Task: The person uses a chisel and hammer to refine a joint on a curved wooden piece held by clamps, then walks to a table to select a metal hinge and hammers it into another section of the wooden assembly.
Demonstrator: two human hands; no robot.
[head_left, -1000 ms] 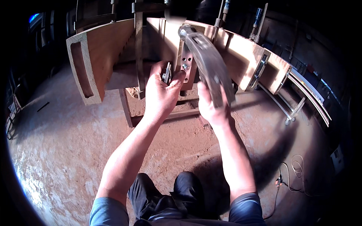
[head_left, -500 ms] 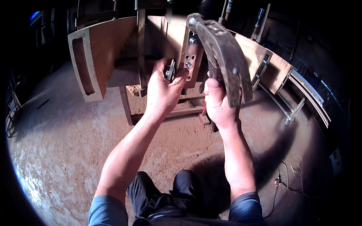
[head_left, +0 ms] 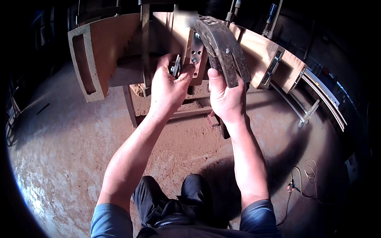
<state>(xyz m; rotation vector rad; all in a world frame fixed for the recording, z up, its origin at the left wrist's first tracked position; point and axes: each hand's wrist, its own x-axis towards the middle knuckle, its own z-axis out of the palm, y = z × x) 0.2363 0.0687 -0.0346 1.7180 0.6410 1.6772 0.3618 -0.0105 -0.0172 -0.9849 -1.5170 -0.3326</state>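
My right hand (head_left: pixel 228 97) is wrapped round the handle of a worn dark claw hammer (head_left: pixel 223 49), its thumb pointing up along it. The hammer's head is raised in front of the beam's end and hides part of it. On the upright end of a wooden piece sits a metal plate (head_left: pixel 196 65) with round holes and bolts. My left hand (head_left: pixel 168 89) is closed beside the plate, its thumb tip close to the plate's left edge. A small metal fitting (head_left: pixel 175 67) with a bolt sticks up between its thumb and fingers; its full shape is hidden.
A hollow-ended wooden beam (head_left: pixel 104 93) stands at left, near an upright metal clamp bar (head_left: pixel 145 51). More wooden pieces with end plates (head_left: pixel 274 65) run off right. Below are a trestle (head_left: pixel 192 113) and a dusty floor (head_left: pixel 174 146). A cable (head_left: pixel 300 186) lies at lower right.
The hammer has moved up and left, its head nearer the plate's top. My left hand keeps its grip on the fitting beside the plate. The whole view has shifted slightly.
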